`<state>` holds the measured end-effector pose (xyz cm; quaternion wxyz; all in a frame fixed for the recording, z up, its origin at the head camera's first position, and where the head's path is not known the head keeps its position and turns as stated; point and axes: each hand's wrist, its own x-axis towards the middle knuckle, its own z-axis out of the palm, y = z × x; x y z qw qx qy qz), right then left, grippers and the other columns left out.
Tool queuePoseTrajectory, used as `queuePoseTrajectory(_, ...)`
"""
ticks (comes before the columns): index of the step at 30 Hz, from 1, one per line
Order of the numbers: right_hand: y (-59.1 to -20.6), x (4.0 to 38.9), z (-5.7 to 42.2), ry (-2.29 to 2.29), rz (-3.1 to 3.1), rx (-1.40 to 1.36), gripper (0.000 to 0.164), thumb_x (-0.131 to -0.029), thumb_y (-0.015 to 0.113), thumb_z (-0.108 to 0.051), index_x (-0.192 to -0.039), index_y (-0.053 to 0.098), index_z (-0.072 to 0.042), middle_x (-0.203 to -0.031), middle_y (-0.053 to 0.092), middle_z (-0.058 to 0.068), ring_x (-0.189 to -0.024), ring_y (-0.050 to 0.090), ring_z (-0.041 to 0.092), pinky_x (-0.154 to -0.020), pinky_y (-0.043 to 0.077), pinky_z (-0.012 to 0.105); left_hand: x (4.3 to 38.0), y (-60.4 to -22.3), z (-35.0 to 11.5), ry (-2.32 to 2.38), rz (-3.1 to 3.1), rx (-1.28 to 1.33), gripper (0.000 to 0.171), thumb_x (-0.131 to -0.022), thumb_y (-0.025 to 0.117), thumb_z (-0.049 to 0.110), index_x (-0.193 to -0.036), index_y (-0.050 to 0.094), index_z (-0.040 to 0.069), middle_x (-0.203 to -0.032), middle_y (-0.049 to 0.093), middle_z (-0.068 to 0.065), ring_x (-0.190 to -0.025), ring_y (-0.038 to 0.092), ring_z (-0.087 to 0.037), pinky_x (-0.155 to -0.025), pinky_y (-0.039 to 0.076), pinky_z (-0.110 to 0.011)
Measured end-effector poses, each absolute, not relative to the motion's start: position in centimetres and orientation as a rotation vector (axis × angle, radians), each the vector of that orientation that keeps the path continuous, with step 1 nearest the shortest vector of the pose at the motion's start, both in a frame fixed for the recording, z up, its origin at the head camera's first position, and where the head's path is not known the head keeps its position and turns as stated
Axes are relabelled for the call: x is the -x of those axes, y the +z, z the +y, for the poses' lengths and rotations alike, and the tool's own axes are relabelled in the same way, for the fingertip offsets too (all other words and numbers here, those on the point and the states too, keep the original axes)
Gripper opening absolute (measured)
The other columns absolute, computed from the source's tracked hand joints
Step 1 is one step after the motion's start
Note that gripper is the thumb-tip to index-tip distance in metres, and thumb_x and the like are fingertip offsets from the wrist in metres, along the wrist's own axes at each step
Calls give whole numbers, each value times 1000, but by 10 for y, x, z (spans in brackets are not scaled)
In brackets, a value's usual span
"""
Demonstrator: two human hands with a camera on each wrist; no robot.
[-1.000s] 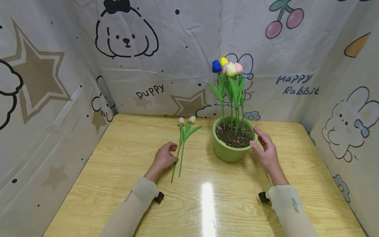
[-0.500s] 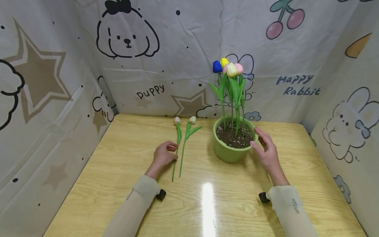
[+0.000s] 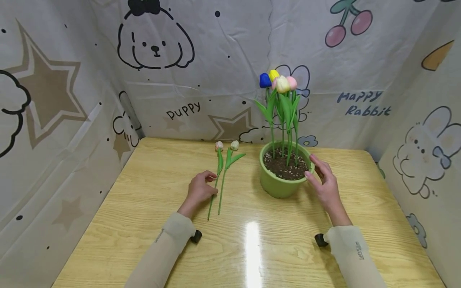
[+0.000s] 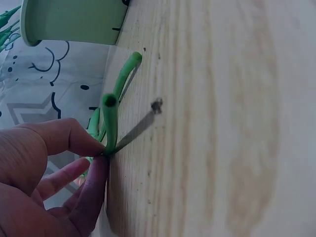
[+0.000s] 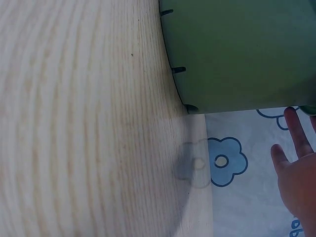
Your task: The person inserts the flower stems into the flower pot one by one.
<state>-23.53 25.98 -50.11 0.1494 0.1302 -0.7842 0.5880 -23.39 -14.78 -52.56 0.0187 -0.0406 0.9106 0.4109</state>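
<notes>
My left hand [image 3: 200, 187] pinches the green stem of an artificial pink tulip [image 3: 220, 158] between thumb and forefinger. In the left wrist view that stem [image 4: 111, 123] has its cut end toward the camera, slightly over the tabletop, casting a shadow. Just right of it lies a white tulip [image 3: 228, 159] on the wood. My right hand [image 3: 325, 186] rests at the right side of a green flowerpot [image 3: 279, 187], thumb and fingers spread along its rim. In the right wrist view, fairly straight fingers [image 5: 296, 133] reach up to the pot.
Blue, yellow, pink and white tulips [image 3: 282, 85] stand upright in the pot's dark soil [image 3: 284, 166]. The wooden table [image 3: 155, 168] backs onto a printed curtain [image 3: 201, 52], which also runs along both sides. A light reflection [image 3: 253, 252] shows on the tabletop.
The pink tulip's bloom swung left, away from the white tulip, then came back a little to the right, in the left hand's fingers. The right hand and pot stay put.
</notes>
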Motion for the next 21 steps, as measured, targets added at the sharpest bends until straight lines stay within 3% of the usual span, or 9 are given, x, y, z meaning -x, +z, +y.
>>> queuePoseTrajectory(6,-501,236,260,1711,-2237,-387,56,-101,63,-1,-154,47,-5,-156,42,19,-136,43,-3,-121,31,14,235,-522,-150,1298,2804,176,44,-77,83,6,-119,73,14,-114,73,-9,-106,66,-32,-91,54,-46)
queuePoseTrajectory(13,-503,237,261,1697,-2237,-386,56,-101,62,-1,-154,47,-5,-156,42,18,-137,43,-3,-125,31,23,239,-517,-158,1560,2563,275,41,-84,78,-2,-123,72,8,-110,76,-15,-98,72,-28,-71,60,-30)
queuePoseTrajectory(21,-505,238,261,1701,-2229,-387,56,-101,63,0,-154,47,-5,-156,43,18,-136,44,-3,-124,32,21,242,-515,-166,1809,2293,319,42,-87,70,-11,-127,70,5,-114,72,-19,-91,70,-20,-66,57,-25)
